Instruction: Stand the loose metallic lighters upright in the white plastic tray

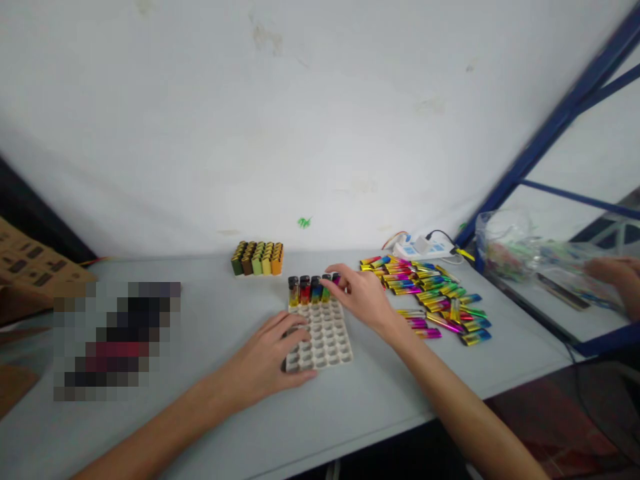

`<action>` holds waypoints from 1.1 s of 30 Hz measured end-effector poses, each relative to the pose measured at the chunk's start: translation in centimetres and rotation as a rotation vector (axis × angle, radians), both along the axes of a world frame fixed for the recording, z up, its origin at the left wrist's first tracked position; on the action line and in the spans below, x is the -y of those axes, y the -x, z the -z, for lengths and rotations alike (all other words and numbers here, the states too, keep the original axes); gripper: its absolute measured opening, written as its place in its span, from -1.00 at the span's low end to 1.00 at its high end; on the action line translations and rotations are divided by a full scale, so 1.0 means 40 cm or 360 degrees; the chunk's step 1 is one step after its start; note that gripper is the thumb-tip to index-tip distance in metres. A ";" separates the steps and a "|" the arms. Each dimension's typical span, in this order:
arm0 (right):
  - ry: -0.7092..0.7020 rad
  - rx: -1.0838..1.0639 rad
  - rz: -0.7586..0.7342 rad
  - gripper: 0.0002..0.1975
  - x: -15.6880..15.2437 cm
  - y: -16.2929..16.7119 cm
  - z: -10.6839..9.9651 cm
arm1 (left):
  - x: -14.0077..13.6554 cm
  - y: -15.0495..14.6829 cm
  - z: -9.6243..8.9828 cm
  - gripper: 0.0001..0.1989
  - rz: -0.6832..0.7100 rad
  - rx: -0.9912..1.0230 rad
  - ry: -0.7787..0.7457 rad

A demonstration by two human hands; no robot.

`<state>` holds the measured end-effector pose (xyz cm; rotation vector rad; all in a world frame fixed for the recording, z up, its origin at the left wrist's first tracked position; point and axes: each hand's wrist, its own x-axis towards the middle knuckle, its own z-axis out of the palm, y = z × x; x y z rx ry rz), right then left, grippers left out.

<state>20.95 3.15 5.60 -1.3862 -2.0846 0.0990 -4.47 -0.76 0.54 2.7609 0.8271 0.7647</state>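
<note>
A pale tray with rows of holes [327, 337] lies on the grey table. Along its far edge stands a row of several upright lighters [305, 292] with black tops and coloured bodies. My left hand [280, 350] rests on the tray's left side, fingers spread over the holes and thumb at the near edge. At the far right corner, my right hand [363, 293] has thumb and fingers closed about a purple lighter [337, 277] at the end of the row. Right of that hand lies a loose pile of shiny multicoloured lighters [425, 287].
A block of upright lighters [257, 259] stands near the wall. A power strip [425, 248] with cables sits at the back right. Blue metal framing [540, 153], a plastic bag [505, 243] and another person's hand [617, 280] are at right. Cardboard [33, 267] and a pixelated patch are at left.
</note>
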 end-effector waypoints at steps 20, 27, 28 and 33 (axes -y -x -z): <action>0.0070 -0.0071 -0.0055 -0.88 -0.045 -0.276 0.081 | -0.025 0.004 0.012 -0.63 0.0045 0.0111 -0.0074; -0.0069 -0.0168 0.0086 -0.81 -0.034 -0.267 0.076 | -0.021 0.002 0.007 -0.65 0.0048 0.0126 -0.0047; -0.0107 -0.0152 0.0066 -0.83 -0.036 -0.265 0.078 | -0.022 0.002 0.006 -0.66 0.0048 0.0122 -0.0039; -0.0217 -0.0040 -0.0029 -0.82 -0.034 -0.248 0.077 | -0.023 0.003 0.005 -0.65 0.0053 0.0123 -0.0010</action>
